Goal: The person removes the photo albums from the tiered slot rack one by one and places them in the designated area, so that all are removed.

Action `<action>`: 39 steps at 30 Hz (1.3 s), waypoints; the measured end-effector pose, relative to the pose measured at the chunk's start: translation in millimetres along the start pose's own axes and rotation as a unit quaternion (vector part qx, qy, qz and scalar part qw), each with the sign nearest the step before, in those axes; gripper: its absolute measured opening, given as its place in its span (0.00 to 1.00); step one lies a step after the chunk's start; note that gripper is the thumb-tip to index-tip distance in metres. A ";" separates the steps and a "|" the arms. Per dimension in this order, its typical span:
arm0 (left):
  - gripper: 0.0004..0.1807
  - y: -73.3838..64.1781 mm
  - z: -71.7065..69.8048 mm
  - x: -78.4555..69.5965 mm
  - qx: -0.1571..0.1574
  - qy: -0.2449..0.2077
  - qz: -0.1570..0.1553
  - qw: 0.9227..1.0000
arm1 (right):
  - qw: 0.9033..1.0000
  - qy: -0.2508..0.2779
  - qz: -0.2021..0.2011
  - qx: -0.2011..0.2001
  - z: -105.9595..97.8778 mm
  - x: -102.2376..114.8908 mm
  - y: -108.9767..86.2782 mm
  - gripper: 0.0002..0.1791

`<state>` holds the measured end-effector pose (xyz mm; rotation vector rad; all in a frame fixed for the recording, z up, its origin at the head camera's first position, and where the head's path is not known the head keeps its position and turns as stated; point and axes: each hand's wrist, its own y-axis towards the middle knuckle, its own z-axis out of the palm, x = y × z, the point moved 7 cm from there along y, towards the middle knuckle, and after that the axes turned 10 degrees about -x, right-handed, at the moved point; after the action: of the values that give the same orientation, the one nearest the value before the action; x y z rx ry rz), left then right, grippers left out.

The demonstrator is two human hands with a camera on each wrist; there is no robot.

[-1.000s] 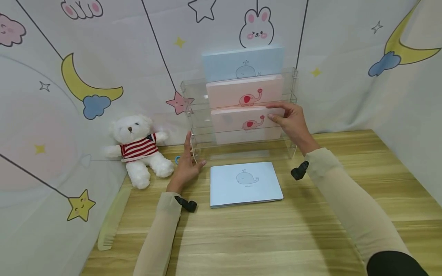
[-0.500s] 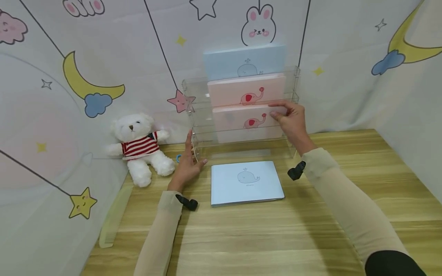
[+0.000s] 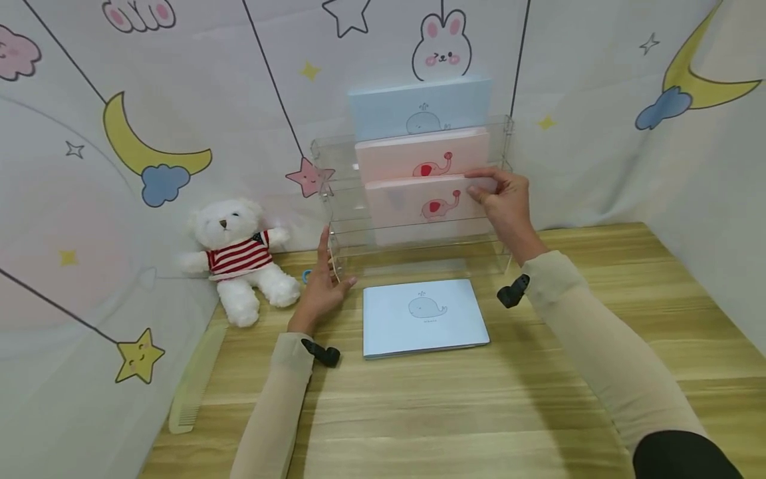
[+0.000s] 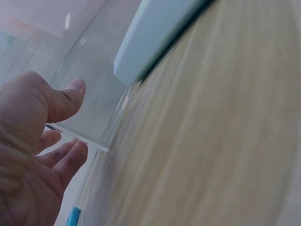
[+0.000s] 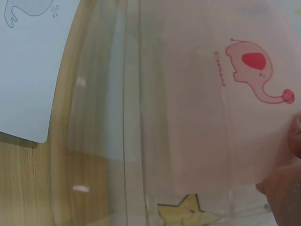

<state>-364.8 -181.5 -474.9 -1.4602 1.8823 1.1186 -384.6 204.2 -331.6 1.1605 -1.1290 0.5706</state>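
right hand pinches the front pink book near its upper corner; left hand, fingers loosely extended, touches the rack's side.

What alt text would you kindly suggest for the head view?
A person's right hand pinches the front pink elephant booklet in a clear tiered rack; the left hand is at the rack's side. A whale booklet lies in front; a teddy bear sits left.

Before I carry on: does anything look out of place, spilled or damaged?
Possibly one thing: a pale-blue rectangular whale booklet lies flat on the wood-grain table, before the clear acrylic tiered rack where another pale-blue booklet stands. I see no spill or damage.
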 end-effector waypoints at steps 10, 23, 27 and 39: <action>0.68 -0.7 -0.9 0.8 -0.002 -0.003 0.003 1.000 | 1.000 0.015 -0.012 -0.004 -0.1 22.3 4.5 0.12; 0.69 0.5 -1.0 1.8 -0.002 -0.004 0.008 1.000 | 0.999 0.043 -0.009 -0.009 -2.6 48.7 8.2 0.12; 0.68 1.0 -1.0 1.3 -0.001 -0.006 0.009 1.000 | 0.999 0.052 -0.012 -0.007 -3.0 53.4 7.5 0.12; 0.68 -1.1 -1.4 -0.4 0.000 -0.007 0.010 1.000 | 0.997 0.069 0.010 -0.011 -11.9 56.6 1.0 0.12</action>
<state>-363.5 -182.6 -474.1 -1.4329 1.8907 1.1343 -359.3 205.3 -279.6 1.0750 -1.0269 0.6432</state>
